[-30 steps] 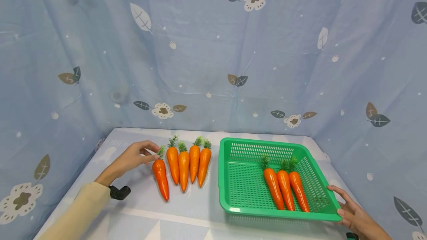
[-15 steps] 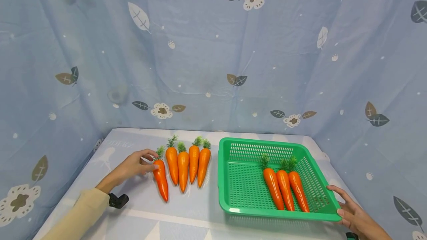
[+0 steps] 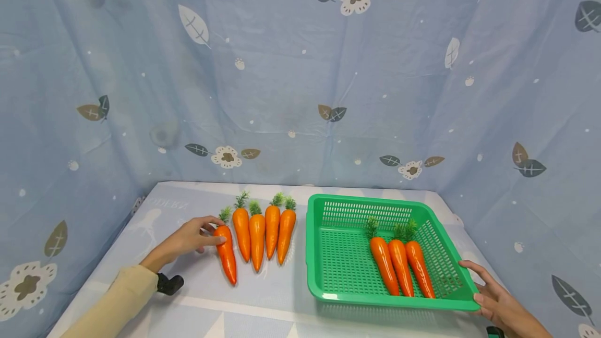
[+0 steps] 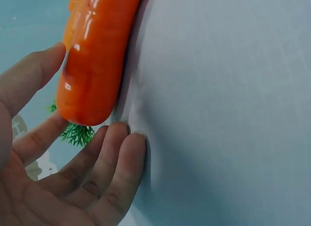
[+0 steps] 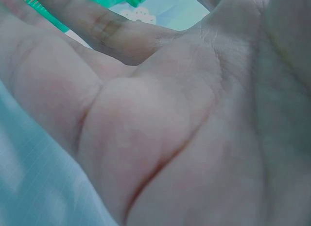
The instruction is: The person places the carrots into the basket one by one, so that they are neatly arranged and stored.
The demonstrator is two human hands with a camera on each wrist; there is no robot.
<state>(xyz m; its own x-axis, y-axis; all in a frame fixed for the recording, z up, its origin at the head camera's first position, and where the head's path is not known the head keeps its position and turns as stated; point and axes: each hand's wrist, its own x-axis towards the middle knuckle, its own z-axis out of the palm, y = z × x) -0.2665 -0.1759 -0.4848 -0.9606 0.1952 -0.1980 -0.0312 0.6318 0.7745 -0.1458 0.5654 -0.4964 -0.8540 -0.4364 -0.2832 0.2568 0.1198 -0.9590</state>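
Observation:
At the left of the head view, my left hand (image 3: 194,236) reaches over the top end of the leftmost carrot (image 3: 227,262), a glossy red-orange one with a green leafy tuft. Its thumb lies against the carrot's side and the index finger is at the leafy end, as the left wrist view shows; the other fingers are bent below the carrot (image 4: 97,60). My right hand (image 3: 500,301) holds the right rim of a green plastic basket (image 3: 316,254), thumb near the front corner. Its fingertips are mostly hidden in the right wrist view. Three carrots (image 3: 401,267) lie side by side in the basket.
Several lighter orange carrots (image 3: 257,239) lie in a row between the left hand and the basket, tufts toward the back. A pale patterned cloth covers the table (image 3: 263,309). Blue curtains (image 3: 281,93) with leaf and flower prints hang behind and on both sides.
My left hand has come down from beside the leafy tuft onto the top of the leftmost carrot, its thumb now against it. The right hand and basket have stayed in place.

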